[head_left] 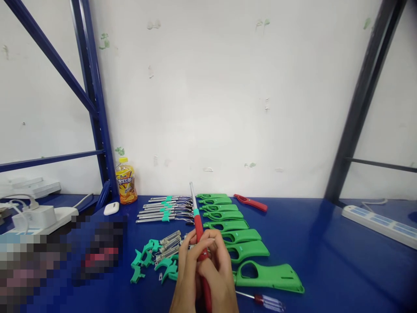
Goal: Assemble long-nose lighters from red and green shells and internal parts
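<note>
Holding the red lighter (198,228) upright just above the near edge of the desk (325,252), the left hand (185,274) and right hand (219,274) meet around its lower body, fingers (208,237) curled closed on the plastic, so that both hands grip it and neither is free. Its thin metal tube (192,193) juts up past a teal collar (196,212). It looks light and stiff, a hollow plastic shell with smooth sides that could slip, and the tube is probably the part most easily bent, so the thicker red body seems the safer place to take hold (as the hands do now). Just right of the hands lies a row of green housings (244,251); to the left are loose teal triggers (143,258) and a rank of metal tubes (163,208). A screwdriver (260,300) lies near the right wrist. The desk is covered in smooth blue, backed by a scuffed white wall (228,87) and blue rack uprights (94,95), with an orange drink bottle (125,181) at the back.
</note>
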Available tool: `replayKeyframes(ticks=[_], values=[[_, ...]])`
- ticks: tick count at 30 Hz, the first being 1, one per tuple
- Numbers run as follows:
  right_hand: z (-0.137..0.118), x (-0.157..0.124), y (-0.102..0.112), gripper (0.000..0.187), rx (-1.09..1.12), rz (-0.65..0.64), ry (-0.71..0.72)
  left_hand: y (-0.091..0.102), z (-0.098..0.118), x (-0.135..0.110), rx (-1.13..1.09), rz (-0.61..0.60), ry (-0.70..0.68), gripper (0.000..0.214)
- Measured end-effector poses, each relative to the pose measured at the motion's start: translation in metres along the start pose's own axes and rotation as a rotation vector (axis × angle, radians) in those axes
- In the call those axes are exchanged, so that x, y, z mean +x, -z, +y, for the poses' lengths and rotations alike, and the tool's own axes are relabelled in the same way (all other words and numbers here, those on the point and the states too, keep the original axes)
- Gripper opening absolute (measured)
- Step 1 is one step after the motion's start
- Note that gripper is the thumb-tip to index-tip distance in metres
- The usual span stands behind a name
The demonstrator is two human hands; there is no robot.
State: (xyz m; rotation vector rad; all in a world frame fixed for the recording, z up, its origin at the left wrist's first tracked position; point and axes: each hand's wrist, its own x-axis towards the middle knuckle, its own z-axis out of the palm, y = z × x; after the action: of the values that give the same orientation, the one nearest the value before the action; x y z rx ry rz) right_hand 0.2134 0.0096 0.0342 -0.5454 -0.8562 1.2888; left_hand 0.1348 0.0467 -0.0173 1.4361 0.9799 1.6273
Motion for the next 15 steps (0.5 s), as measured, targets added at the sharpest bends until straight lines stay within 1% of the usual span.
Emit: replayKeyframes(ticks=[7,11,13,15], values=[[0.003,0.002,0.002,0.021,-0.083,0.010,0.050,-0.001,0.016,-0.003,-0.018,-0.019,0.010,0.032],[0.004,0.005,0.004,0.019,-0.167,0.009,0.065,0.000,0.027,-0.006,-0.014,0.006,-0.022,0.032],[0.002,0.005,0.005,0.019,-0.188,0.010,0.068,-0.002,0.033,-0.006,-0.005,0.012,-0.041,0.037],[-0.002,0.005,0.005,0.019,-0.207,0.009,0.076,-0.006,0.037,-0.005,-0.003,-0.004,-0.048,0.046]])
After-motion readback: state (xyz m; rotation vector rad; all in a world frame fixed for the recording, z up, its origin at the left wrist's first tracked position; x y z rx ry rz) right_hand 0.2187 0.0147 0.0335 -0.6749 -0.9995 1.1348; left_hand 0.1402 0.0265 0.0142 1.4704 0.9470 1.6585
